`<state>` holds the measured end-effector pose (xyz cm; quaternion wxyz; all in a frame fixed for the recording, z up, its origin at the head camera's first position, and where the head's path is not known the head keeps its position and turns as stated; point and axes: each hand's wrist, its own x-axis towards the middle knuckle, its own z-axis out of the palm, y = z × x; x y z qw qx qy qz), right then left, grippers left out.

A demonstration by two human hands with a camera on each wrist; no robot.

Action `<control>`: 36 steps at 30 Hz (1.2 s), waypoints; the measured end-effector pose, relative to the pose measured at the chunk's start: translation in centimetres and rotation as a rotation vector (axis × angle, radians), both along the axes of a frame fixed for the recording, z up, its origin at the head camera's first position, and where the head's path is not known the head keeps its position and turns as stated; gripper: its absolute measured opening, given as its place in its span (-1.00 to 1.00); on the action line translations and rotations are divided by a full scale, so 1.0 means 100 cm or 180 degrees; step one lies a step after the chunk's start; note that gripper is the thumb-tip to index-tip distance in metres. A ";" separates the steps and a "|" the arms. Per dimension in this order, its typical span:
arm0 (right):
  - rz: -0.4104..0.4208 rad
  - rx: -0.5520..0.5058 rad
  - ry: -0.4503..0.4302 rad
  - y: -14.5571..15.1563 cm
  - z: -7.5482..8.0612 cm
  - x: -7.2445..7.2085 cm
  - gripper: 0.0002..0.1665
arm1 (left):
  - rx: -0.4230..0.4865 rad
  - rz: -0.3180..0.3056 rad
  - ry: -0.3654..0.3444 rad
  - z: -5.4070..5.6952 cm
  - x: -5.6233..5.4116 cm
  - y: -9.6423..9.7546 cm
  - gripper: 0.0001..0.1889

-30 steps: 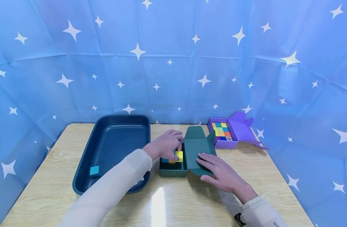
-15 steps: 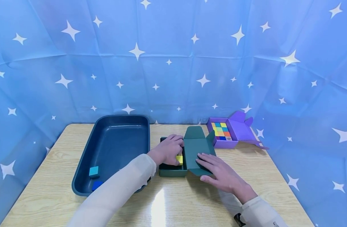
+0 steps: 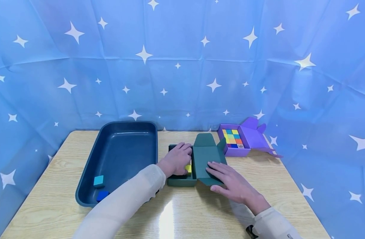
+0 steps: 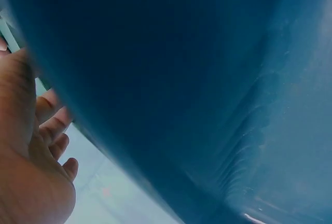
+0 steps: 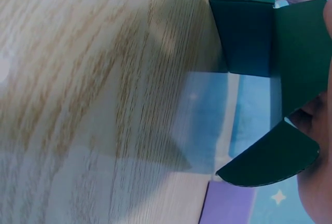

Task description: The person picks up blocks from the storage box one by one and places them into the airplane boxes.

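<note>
In the head view my left hand point(image 3: 177, 160) reaches down into the open green box point(image 3: 182, 182), pinching a yellow block point(image 3: 188, 169) between thumb and fingers. Other contents of the box are hidden under that hand. My right hand point(image 3: 230, 181) lies with straight fingers on the box's folded-out lid point(image 3: 204, 154). The left wrist view shows the left hand point(image 4: 31, 136) beyond the big blue tray wall point(image 4: 129, 68), its fingertips hidden. In the right wrist view, a lid flap point(image 5: 272, 156) stands in front of part of the right hand point(image 5: 319, 182).
A dark blue tray point(image 3: 125, 152) stands left of the box, with a light blue block point(image 3: 99, 181) and a darker blue block point(image 3: 102, 195) inside. At the back right, an open purple box point(image 3: 238, 152) contains several coloured blocks point(image 3: 232, 136). A star-patterned curtain point(image 3: 182, 83) borders the table point(image 3: 218, 222).
My left hand has sunk deeper into the green box with the yellow block. My left forearm has shifted right, uncovering the darker blue block in the tray. The right hand stays put.
</note>
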<state>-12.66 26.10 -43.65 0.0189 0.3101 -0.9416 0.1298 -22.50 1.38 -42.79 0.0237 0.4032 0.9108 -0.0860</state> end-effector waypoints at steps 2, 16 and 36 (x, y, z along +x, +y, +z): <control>-0.0002 0.0006 -0.0001 0.000 0.000 0.000 -0.24 | -0.0030 0.0002 0.0036 0.000 0.001 0.000 -0.70; -0.0005 0.0012 0.0001 -0.001 -0.001 0.000 -0.25 | 0.0390 0.0052 -0.0281 0.024 -0.004 -0.032 -0.77; -0.0097 0.0013 -0.0111 0.000 -0.002 -0.001 -0.24 | 0.1168 0.0588 0.0020 0.047 0.000 -0.203 -0.83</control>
